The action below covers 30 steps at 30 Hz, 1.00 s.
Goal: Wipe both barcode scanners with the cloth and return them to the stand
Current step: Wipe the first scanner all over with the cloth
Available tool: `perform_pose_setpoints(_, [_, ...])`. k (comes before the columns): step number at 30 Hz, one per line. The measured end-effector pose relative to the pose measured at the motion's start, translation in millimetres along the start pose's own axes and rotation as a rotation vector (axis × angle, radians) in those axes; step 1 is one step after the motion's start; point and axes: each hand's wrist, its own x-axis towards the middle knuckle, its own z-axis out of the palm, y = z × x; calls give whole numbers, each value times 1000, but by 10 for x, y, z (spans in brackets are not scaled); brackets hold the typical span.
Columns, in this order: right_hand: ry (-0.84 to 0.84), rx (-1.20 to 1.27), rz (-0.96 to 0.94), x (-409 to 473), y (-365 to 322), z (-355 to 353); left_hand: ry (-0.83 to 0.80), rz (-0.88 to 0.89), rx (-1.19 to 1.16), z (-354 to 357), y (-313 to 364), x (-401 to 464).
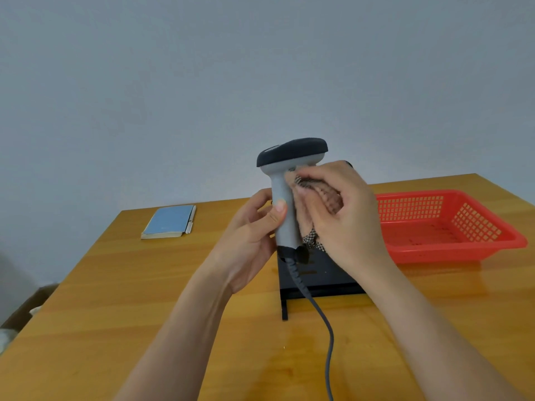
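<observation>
wall (202, 68): plain grey | table (144, 285): wood | left floor: box, perhaps (26, 305)

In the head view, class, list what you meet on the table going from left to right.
Blue notebook → left hand → barcode scanner → right hand with the checked cloth → red basket.

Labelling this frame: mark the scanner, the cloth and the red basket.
scanner (282, 215): head view, grey handle.
cloth (311, 237): head view, checkered fold below the fingers.
red basket (463, 247): head view, front rim.
</observation>
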Motion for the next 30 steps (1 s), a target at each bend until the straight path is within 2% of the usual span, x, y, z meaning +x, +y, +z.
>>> perform_pose_setpoints(8, [-225,61,54,-71,54,-21,54,16,20,-26,-61,-4])
perform_pose_setpoints(10, [-196,44,45,-48,52,-65,96,17,63,2,-79,1])
perform_pose_setpoints(13, [-28,20,30,10,26,-92,149,31,135,58,-87,12])
perform_pose_setpoints(14, [-21,17,33,18,12,-77,158,38,151,70,-87,15])
perform_pose_setpoints(19, [-200,-1,6,1,3,-17,197,73,210,59,-67,15])
perform_pose_setpoints(24, [-265,116,38,-43,-17,-26,206,58,156,25,-33,5])
perform_pose_setpoints(27, [-164,77,73,-69,31,-33,169,27,87,32,14,-8])
perform_pose_setpoints(30, [53,22,289,-49,163,-39,126,7,15,21,61,-29])
